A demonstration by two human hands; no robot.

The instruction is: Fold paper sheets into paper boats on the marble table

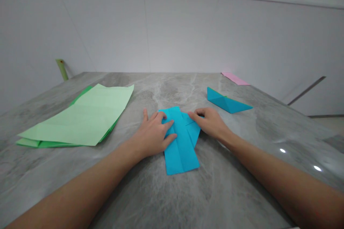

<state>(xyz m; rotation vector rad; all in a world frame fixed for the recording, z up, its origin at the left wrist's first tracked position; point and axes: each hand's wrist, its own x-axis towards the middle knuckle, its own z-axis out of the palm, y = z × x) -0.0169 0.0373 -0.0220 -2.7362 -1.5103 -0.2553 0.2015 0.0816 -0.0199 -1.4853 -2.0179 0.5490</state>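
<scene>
A partly folded sheet of blue paper (182, 152) lies on the grey table in front of me, creased lengthwise, with a folded flap sticking out on its right side. My left hand (154, 134) rests on the paper's left side, its fingers spread and pressing it down. At the flap's upper right corner, my right hand (208, 121) pinches the blue paper between thumb and bent fingers. Some of those fingertips are hidden behind the hand.
A stack of green paper sheets (80, 120) lies to the left. A folded blue paper boat (228, 103) stands at the right, with a pink paper (235, 78) behind it near the table's far right edge. A white wall (174, 32) rises behind the marbled table (150, 193).
</scene>
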